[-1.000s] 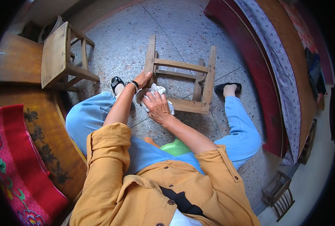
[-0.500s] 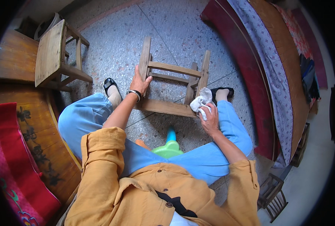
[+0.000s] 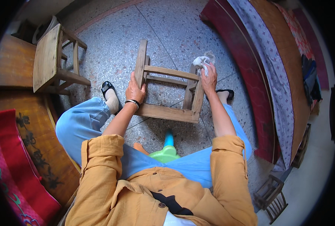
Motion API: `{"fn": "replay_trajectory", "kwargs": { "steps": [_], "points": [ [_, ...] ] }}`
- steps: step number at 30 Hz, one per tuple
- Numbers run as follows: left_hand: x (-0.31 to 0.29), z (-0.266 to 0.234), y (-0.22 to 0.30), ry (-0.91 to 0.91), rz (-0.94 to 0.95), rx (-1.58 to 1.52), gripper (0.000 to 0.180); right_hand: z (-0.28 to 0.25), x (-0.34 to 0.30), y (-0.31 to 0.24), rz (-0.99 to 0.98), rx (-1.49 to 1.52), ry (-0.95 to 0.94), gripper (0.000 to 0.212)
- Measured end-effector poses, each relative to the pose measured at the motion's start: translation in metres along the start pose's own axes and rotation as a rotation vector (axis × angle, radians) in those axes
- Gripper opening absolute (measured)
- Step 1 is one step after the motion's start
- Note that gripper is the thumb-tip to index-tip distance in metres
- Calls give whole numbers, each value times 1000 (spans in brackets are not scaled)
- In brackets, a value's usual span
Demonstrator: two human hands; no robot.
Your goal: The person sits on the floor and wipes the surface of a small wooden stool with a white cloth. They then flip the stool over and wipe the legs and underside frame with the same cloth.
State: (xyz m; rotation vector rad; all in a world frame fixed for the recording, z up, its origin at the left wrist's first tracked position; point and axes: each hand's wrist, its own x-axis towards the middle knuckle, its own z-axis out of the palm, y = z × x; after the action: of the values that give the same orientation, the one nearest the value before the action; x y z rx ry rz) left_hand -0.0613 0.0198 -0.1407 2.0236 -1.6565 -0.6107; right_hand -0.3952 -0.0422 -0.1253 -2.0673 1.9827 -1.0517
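A wooden stool (image 3: 167, 111) is tipped on its side between my knees, its legs pointing away from me. My left hand (image 3: 135, 91) is wrapped round the left leg, near where it meets the seat. Against the far end of the right leg, my right hand (image 3: 208, 78) presses a crumpled white cloth (image 3: 202, 61). The cloth covers that leg's tip, and part of the hand's grip is hidden by the fingers.
Another wooden stool (image 3: 47, 58) stands upright at the left. A red patterned cloth (image 3: 20, 150) drapes a wooden surface (image 3: 39, 143). A bed with a dark red side (image 3: 246, 75) runs along the right. Beneath me is a green plastic seat (image 3: 165, 153); a small chair (image 3: 272, 196) stands lower right.
My right hand has slid the cloth away from me, from the seat's right corner up to the far end of the right leg. The stool has shifted slightly toward me.
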Motion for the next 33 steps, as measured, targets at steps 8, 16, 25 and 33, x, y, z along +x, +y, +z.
{"fn": "replay_trajectory", "kwargs": {
  "steps": [8, 16, 25, 33],
  "points": [
    [-1, -4, 8, -2, -38, -6, 76, -71, -154, -43, 32, 151, -229, 31],
    [-2, 0, -2, 18, -7, 2, 80, -12, -56, -11, 151, 51, -3, 27],
    [-1, -1, 2, 9, -7, 4, 78, 10, 36, 12, 43, 32, 42, 26],
    [-2, -3, 8, 43, 17, -3, 74, -51, -97, -32, -1, 68, -100, 30]
  ]
}}
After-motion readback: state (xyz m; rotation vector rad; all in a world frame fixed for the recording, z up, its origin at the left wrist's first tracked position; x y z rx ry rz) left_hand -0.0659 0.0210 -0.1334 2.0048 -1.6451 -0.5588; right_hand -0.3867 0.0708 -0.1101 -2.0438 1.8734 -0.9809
